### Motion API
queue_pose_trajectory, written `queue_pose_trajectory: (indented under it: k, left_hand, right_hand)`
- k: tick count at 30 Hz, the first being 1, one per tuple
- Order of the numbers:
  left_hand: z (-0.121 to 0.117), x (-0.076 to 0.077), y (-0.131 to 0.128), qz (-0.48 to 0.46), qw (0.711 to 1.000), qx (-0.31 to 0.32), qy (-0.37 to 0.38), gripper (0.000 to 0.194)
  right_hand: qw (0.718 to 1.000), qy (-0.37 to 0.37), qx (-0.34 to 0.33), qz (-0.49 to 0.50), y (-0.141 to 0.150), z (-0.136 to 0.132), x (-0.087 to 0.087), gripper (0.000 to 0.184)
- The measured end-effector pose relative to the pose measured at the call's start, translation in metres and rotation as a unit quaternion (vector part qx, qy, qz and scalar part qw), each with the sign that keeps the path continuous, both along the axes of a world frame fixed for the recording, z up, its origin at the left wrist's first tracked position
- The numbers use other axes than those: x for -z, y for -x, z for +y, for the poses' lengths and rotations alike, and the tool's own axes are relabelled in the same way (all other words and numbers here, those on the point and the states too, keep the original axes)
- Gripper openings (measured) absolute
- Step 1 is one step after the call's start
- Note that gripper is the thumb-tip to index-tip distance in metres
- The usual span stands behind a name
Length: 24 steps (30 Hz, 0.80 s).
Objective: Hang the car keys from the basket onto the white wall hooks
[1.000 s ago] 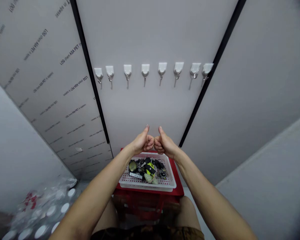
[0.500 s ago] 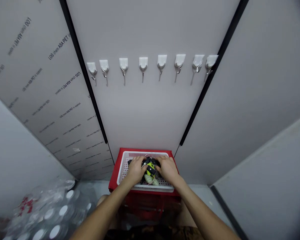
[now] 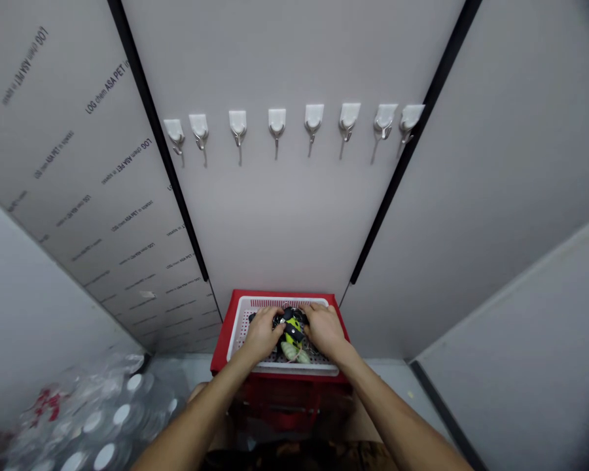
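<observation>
A white plastic basket [image 3: 294, 369] with perforated sides holds a small heap of items that look like keychains. Among them are a yellow-green piece with black spots [image 3: 293, 340], a black strap with a metal snap [image 3: 294, 331], and pale green ribbed pieces [image 3: 290, 352]. My left hand [image 3: 265, 333] reaches in from the left, fingers curled over dark items and thumb beside the black strap. On the right side of the heap, my right hand [image 3: 324, 328] has its fingers bent down among dark pieces. Both palms face down, and what the fingertips grip is hidden.
The basket sits on a red box-like stand [image 3: 220, 350] against the wall panel. Several white adhesive hooks [image 3: 277, 124] line the wall above. On the floor at left are plastic-wrapped bottles [image 3: 122, 415] with white caps. Side walls [image 3: 500, 183] close in on both sides.
The view has shifted slightly, so everything appears a little further left. My hands stay over the same heap, and the right fingers have moved slightly within it.
</observation>
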<state>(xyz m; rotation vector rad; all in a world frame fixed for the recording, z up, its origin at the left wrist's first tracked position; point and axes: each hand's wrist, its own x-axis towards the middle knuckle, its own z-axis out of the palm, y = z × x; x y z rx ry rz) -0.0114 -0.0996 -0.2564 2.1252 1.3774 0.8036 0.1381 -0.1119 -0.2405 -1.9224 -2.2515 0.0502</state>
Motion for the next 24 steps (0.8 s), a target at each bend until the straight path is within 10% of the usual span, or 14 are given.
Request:
queue_pose_trajectory:
  k: [6, 11, 18, 24]
  left_hand:
    - [-0.002, -0.006, -0.003, -0.035, 0.999, -0.014, -0.023, 0.021]
    - [-0.003, -0.019, -0.024, -0.202, 0.978, 0.019, 0.041, 0.033]
    - [-0.005, -0.035, -0.038, -0.371, 0.886, 0.08, 0.267, 0.026]
    - [-0.009, -0.047, -0.035, -0.434, 0.823, 0.102, 0.352, 0.04]
  right_hand:
    - [0.953, -0.01, 0.036, 0.299, -0.013, 0.001, -0.011, 0.027]
    - [0.781, 0.03, 0.039, 0.623, -0.014, -0.004, -0.027, 0.029]
    - [0.61, 0.05, 0.009, 0.791, -0.01, -0.008, -0.041, 0.029]
    - [0.594, 0.087, -0.021, 0.799, -0.009, -0.011, -0.04, 0.023]
